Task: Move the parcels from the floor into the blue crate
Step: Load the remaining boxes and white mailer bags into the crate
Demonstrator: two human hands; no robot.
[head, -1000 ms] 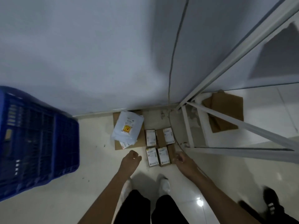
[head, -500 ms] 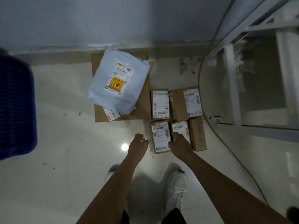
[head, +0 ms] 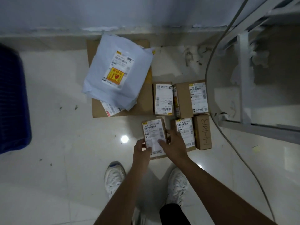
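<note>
You are only starting: your left hand [head: 141, 150] and right hand [head: 174, 146] are closing on the near labelled box [head: 154, 135], fingers curling over its edges. Beyond that box, every other parcel, including the grey mailer [head: 118, 73], is lying uncollected; the blue crate [head: 13, 101] is waiting far left.

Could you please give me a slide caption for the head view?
Both hands grip a small labelled parcel on the floor; blue crate waits left.
</note>
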